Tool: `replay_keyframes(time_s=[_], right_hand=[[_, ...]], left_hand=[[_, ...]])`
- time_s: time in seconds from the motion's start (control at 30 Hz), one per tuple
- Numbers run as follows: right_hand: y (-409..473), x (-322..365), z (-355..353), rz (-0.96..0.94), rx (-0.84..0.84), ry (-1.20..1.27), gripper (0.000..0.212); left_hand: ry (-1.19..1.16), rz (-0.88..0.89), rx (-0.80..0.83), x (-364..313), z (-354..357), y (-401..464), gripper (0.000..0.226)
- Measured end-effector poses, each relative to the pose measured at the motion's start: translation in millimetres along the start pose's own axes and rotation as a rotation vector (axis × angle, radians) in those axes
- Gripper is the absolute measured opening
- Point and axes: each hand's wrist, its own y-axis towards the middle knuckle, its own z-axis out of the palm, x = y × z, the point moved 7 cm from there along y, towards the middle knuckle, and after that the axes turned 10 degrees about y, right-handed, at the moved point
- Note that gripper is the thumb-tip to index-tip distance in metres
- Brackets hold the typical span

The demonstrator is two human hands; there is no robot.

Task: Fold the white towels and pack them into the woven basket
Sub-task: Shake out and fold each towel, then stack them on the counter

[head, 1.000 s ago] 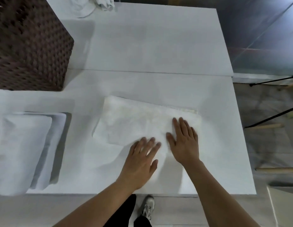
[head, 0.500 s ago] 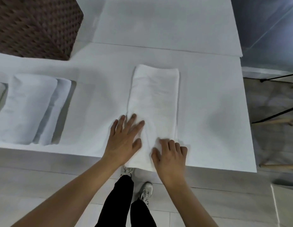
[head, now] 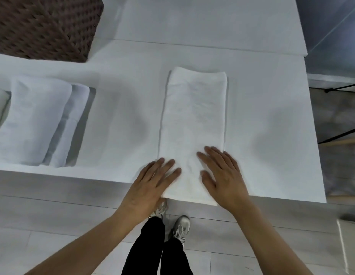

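White towel (head: 194, 124): folded into 1 long narrow strip, lying lengthwise on the white table (head: 272, 120), far end toward the table's middle, near end overhanging the front edge slightly. Left hand (head: 150, 185): fingers straight and spread, pressed flat on the strip's near left corner, palm partly off the table edge. Right hand (head: 222, 175): fingers straight and loosely spread, pressed flat on the near right part of the strip, holding nothing. Folded towels (head: 37, 124): at least 2, stacked side by side near the table's left front, well apart from the strip. Woven basket (head: 43, 26): dark brown, far left of table, interior out of view, so contents cannot be told. Step in hand, by judgement: smoothing the lengthwise fold, midway through folding this towel; packing not yet begun for it. Next move, by judgement: pinching both near corners and carrying the near end over to the far end to halve the strip, keeping side edges aligned; then a final press before joining the folded towels or going into the basket.
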Motion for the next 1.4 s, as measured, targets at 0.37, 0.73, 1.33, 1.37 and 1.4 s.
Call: replay_keyframes(time_s=[0.37, 0.73, 1.33, 1.37, 1.4], right_hand=[[-17.1, -3.0, -22.1, 0.272, -0.004, 0.357, 0.039], [-37.4, 50.4, -55.6, 0.451, -0.077, 1.001, 0.039], [23.2, -7.1, -18.4, 0.722, -0.324, 0.581, 0.02], [24.1, -9.8, -18.0, 0.767, -0.315, 0.581, 0.019], [24.1, -11.8, -17.3, 0.809, -0.31, 0.583, 0.018]], left_hand=[[-0.648, -0.352, -0.161, 24.0, -47.5, 7.1, 0.02], [-0.99, -0.764, -0.24, 51.8, -73.4, 18.0, 0.038], [-0.948, -0.85, -0.221, 52.5, -28.7, 25.8, 0.053], [-0.926, -0.861, -0.238, 51.5, -28.5, 25.0, 0.051], [-0.886, -0.873, -0.243, 51.1, -27.8, 24.2, 0.049]])
